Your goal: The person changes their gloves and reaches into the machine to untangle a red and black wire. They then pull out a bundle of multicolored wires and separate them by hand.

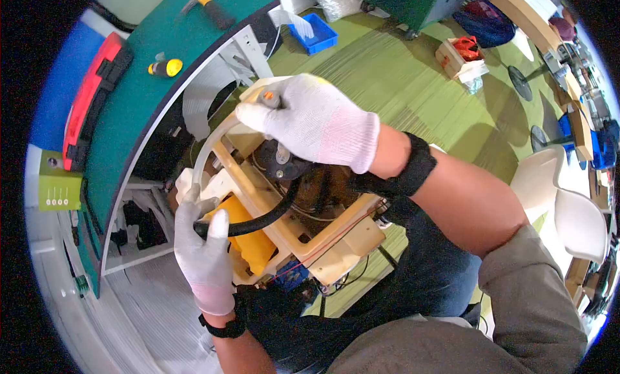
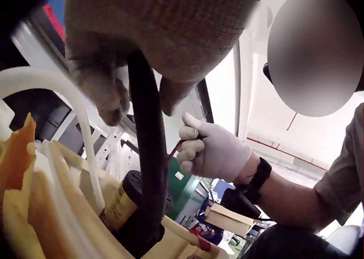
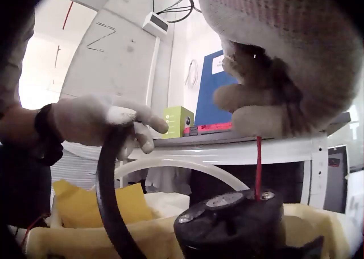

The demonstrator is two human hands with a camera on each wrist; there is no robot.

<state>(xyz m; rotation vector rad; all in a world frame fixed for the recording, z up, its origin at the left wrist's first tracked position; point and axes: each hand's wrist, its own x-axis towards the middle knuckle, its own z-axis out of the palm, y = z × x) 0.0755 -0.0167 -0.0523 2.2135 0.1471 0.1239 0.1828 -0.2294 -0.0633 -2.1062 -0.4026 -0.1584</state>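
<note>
In the head view my gloved left hand [image 1: 205, 261] pinches the end of a black hose [image 1: 261, 224] between thumb and fingers. The hose [image 2: 149, 156] bends down into a cream plastic housing [image 1: 300, 245]. Above the housing, my gloved right hand [image 1: 316, 119] is curled round a small grey piece with an orange spot [image 1: 268, 96]. From its fingers a thin red rod or wire [image 3: 259, 168] runs down to a black round part [image 3: 227, 219] with screws; which of the two it is I cannot tell. A translucent white tube [image 1: 205, 155] arches beside both hands.
A yellow sheet [image 1: 248, 235] lies in the housing. On the green-topped table [image 1: 139, 96] are a yellow-black tool [image 1: 165, 67], a hammer [image 1: 215, 11] and a red case [image 1: 90, 99]. A blue bin [image 1: 314, 35] and a box [image 1: 460, 61] stand on the floor; white chairs [image 1: 568, 212] are at right.
</note>
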